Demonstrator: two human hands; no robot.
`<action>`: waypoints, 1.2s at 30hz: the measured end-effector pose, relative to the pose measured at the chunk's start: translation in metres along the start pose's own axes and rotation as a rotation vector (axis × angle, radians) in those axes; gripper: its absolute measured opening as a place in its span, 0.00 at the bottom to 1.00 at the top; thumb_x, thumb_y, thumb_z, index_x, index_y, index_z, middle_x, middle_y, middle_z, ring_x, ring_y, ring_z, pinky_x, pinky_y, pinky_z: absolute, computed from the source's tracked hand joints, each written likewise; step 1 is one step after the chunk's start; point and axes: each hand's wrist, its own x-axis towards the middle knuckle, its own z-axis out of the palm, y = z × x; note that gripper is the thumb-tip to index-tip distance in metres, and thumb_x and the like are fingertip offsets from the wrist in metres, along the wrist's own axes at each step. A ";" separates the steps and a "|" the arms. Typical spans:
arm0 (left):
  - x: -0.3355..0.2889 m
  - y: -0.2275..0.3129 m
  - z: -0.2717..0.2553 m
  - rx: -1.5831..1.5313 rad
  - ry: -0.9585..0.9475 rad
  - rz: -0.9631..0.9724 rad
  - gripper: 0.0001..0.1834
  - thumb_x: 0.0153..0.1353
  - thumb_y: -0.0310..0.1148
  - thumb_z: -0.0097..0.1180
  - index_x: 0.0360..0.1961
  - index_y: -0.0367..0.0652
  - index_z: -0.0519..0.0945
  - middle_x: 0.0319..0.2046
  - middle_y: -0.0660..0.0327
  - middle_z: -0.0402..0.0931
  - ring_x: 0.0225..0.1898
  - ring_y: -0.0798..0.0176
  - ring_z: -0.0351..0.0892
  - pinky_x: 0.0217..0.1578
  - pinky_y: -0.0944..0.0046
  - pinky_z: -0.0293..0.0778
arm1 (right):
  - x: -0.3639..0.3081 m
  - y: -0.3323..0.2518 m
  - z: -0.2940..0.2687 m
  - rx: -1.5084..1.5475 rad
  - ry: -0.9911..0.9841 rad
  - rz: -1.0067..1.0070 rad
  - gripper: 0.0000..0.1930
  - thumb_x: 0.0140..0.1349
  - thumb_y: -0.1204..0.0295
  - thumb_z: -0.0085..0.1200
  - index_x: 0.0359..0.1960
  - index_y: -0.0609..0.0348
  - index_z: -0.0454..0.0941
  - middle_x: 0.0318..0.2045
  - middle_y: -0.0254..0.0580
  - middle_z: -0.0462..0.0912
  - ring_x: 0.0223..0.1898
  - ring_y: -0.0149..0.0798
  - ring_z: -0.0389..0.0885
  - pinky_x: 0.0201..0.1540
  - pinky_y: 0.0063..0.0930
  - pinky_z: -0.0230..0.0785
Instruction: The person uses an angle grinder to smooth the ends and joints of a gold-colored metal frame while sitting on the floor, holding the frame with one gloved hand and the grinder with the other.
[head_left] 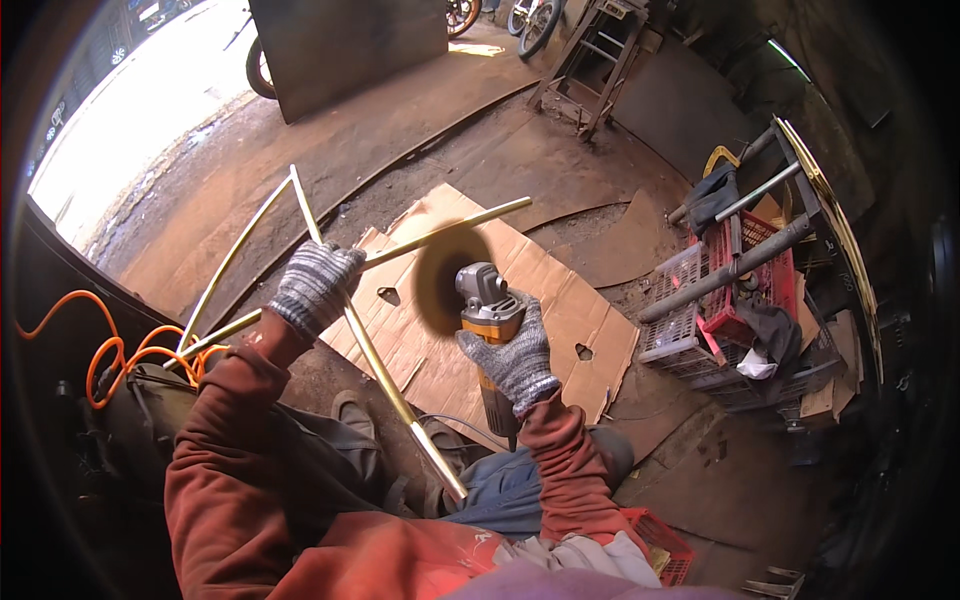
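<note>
Honestly, looks like a grinding pass, fingers wrapped snug: right hand [518, 355] round the grinder [484, 285], left hand [318, 285] at its 9 o'clock round the metal frame [430, 239], blurred disc [436, 290] near the bar, so next calls for steady bracing.

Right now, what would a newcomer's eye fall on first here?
Probably the angle grinder in the gloved right hand near the middle, its wide brown disc blurred as if spinning. Next comes the gold-coloured tube frame gripped in the gloved left hand, partly over a cardboard sheet. An orange coil of hose or cable stands out far left.
</note>
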 end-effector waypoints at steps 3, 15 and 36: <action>-0.003 -0.008 -0.001 0.051 0.012 0.019 0.04 0.52 0.29 0.58 0.23 0.44 0.76 0.15 0.53 0.70 0.19 0.47 0.74 0.23 0.48 0.67 | 0.011 -0.009 -0.003 0.093 -0.029 0.139 0.42 0.44 0.68 0.77 0.58 0.58 0.62 0.48 0.43 0.78 0.46 0.35 0.79 0.53 0.31 0.74; -0.010 -0.005 -0.006 0.079 -0.123 -0.029 0.04 0.53 0.29 0.60 0.28 0.42 0.78 0.19 0.51 0.71 0.24 0.45 0.75 0.28 0.48 0.70 | 0.019 0.024 -0.011 0.197 0.065 0.255 0.38 0.46 0.72 0.76 0.55 0.61 0.63 0.45 0.44 0.78 0.42 0.34 0.79 0.47 0.31 0.77; -0.010 -0.005 0.012 0.081 -0.143 0.042 0.03 0.50 0.27 0.59 0.24 0.43 0.76 0.17 0.53 0.70 0.20 0.46 0.73 0.24 0.48 0.67 | 0.030 0.030 -0.017 0.026 0.089 0.280 0.38 0.45 0.66 0.76 0.54 0.61 0.64 0.45 0.46 0.78 0.43 0.37 0.80 0.49 0.33 0.76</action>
